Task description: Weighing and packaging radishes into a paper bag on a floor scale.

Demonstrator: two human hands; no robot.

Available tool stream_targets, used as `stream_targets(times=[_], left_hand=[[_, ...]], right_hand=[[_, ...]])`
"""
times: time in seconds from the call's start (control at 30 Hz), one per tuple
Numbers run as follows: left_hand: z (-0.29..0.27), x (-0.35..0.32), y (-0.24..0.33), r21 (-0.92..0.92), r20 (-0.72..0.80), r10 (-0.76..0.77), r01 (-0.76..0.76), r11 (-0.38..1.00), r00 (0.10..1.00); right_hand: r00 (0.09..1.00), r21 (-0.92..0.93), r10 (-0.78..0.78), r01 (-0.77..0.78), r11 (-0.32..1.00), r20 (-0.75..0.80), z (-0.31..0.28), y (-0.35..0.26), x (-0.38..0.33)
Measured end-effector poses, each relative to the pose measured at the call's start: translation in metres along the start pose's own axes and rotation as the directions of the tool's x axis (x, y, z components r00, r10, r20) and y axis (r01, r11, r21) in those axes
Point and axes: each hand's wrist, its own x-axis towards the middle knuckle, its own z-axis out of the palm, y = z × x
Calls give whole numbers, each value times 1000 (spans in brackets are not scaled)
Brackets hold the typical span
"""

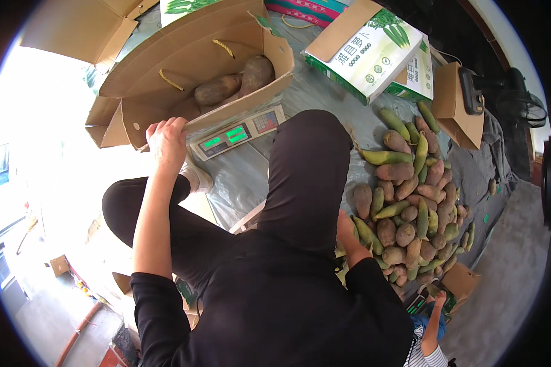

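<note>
My left hand (165, 142) is closed over the near edge of an open cardboard box (193, 46), at its left end. Inside lie a few brown, soil-covered radishes (217, 90), the rightmost one standing higher against the end wall. The box rests on a digital scale (237, 133) with lit green readouts. Down beside my right knee is my right hand (346, 234), its fingers mostly hidden behind the leg. It is nearest the left side of a big heap of reddish-brown and green radishes (405, 235); whether it touches one cannot be seen.
White and green printed cartons (373, 55) stand at the far right, with a small open brown box (462, 107) and a black fan (520, 98) beyond. Grey sheeting (312, 67) covers the floor. Another person's arm (433, 324) shows at the lower right.
</note>
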Motion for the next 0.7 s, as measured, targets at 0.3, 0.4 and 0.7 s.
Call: stream_targets(times=[0.3,0.4,0.7], left_hand=[[-1,0,1,-19,-7,-25,25,1000,1000],[3,0,0,-8,-14,-5,5,1000,1000],[2,-4,-4,-41,-62,-7,4,999,998]], right_hand=[[772,736,7,603,309,-636,-248,-50,22],[635,629,-3,767,129,-773,-349,-83,-21],[246,354,-353,891,-283,-902,-484,-218,-104]])
